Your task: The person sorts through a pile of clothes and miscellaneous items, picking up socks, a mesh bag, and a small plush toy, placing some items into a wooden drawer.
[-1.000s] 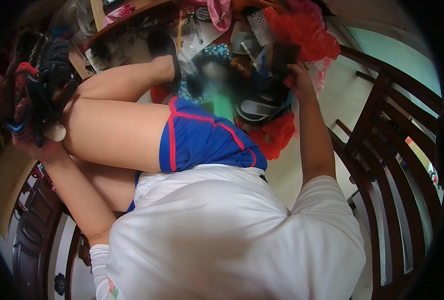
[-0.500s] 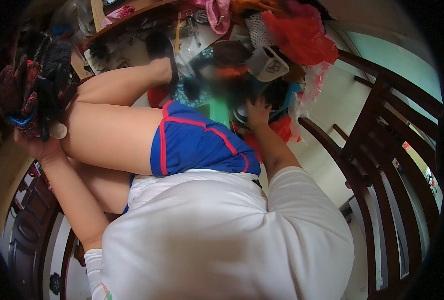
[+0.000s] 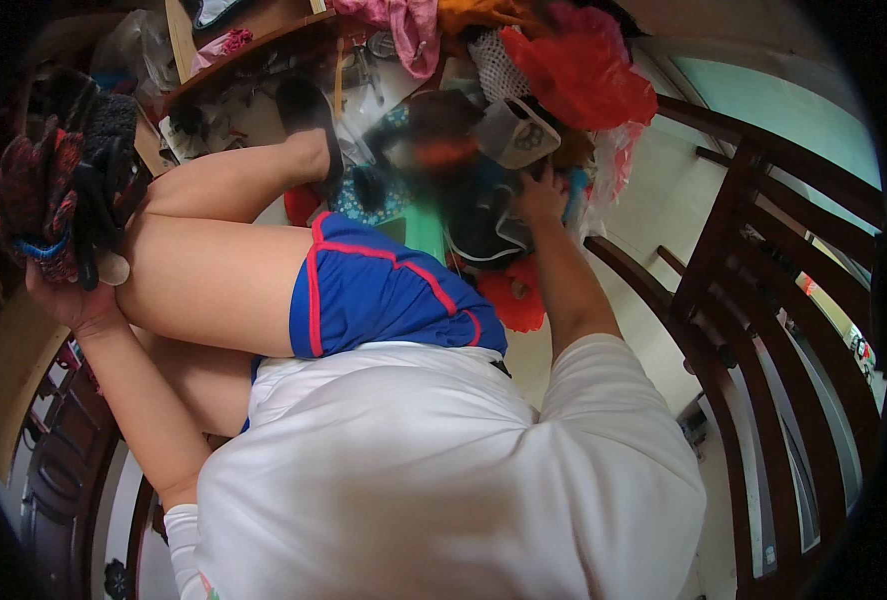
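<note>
At the far left, my left hand [image 3: 72, 300] is closed around the lower end of a bundle of gloves. Dark red knitted gloves [image 3: 39, 195] lie beside black ones [image 3: 94, 195], with a pale rounded tip [image 3: 114, 270] poking out below. Over the heap at the upper right, my right hand [image 3: 544, 198] has its fingers stretched out and apart. Just beyond its fingertips lies a light grey item with a dark paw-like print [image 3: 520, 133]; contact is hard to make out. Beside that wrist sits a black item with a white edge [image 3: 482, 232].
A red plastic bag [image 3: 584, 75] and white netting [image 3: 497, 65] top the heap. Blue flowered cloth [image 3: 369, 195] and a green piece [image 3: 426, 228] lie nearer my shorts. A dark slatted wooden chair [image 3: 764, 280] stands at the right. Pink cloth [image 3: 414, 40] hangs at the far edge.
My right hand has moved right and farther away, off the black item toward the paw-print item. The left hand keeps its hold on the gloves. The view has shifted slightly.
</note>
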The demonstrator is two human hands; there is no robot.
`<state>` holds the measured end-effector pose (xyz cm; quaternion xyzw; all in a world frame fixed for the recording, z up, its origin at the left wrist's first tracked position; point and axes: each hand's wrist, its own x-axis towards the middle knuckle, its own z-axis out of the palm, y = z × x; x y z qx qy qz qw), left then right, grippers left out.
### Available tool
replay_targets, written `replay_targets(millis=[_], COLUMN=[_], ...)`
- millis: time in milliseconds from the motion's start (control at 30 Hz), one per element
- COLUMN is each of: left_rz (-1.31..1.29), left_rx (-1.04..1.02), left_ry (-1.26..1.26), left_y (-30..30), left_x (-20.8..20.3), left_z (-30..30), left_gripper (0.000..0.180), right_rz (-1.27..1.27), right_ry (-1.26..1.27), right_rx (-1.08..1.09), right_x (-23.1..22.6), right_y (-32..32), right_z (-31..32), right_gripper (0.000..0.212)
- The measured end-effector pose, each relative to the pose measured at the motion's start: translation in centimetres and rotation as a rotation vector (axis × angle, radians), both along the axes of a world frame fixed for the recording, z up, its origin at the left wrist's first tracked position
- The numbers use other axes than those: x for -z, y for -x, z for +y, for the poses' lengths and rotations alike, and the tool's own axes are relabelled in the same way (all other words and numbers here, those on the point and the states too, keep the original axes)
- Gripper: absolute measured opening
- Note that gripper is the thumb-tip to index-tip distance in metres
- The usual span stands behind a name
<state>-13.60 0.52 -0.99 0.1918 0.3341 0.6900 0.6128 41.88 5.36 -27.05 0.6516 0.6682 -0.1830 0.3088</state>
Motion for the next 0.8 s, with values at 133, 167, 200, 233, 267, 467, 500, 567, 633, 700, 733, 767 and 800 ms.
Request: replay_targets(millis=[133,167,200,233,267,467,500,567,633,700,733,767,800], left_rz=[-0.03,0.021,0.034,0.041,0.077,0.011,-0.026,0.152,0.371,0.279,0.246,0.291,0.336], left_rx=[0.021,-0.029,-0.048,-0.057,-0.097,0.026,0.134,-0.164,-0.579,-0.374,-0.306,-0.465,-0.624], left_ry=[0.051,0.071,0.082,0.091,0.113,0.035,-0.028,0.13,0.342,0.251,0.223,0.29,0.358], left_y=[1.5,2.9,3.0,3.0,2.0,3.0,2.3,-2.7,-3.6,-1.0,-1.9,-3.3,-4.4], left_x=[0.5,0.6,0.7,1.0,0.7,0.7,0.7,-0.5,-1.1,-0.3,-0.6,-0.7,-1.0], left_z=[-0.4,-1.5,-1.7,-1.5,-0.7,-0.6,-0.4,1.4,1.8,0.9,1.5,2.0,2.5], left_gripper=[0.055,0.054,0.054,0.054,0.054,0.053,0.053,0.044,0.037,0.031,0.029,0.029,0.028], right_rz=[-0.083,-0.087,-0.109,-0.119,-0.112,0.245,0.303,0.352,0.355,0.208,0.156,0.134,0.114], right_ry=[0.297,0.323,0.341,0.343,0.263,-0.219,-0.199,-0.1,-0.031,-0.209,-0.266,-0.089,0.089], right_rx=[0.208,0.3,0.408,0.418,0.487,-0.099,-0.165,-0.178,-0.131,-0.059,-0.034,0.023,0.081], right_x=[1.8,-2.2,-4.8,-3.5,-1.0,1.8,1.3,0.5,1.1,3.0,3.5,4.0,4.2], right_y=[-5.3,-3.7,-3.2,-5.2,-8.3,-5.9,-3.4,1.9,5.9,7.5,7.6,7.1,6.6], right_z=[-2.1,-1.5,-1.4,-2.7,-4.6,-4.6,-3.8,-2.8,-3.5,-5.3,-5.7,-5.5,-5.5], right_gripper=[0.037,0.036,0.036,0.036,0.031,0.037,0.038,0.04,0.042,0.04,0.039,0.039,0.039])
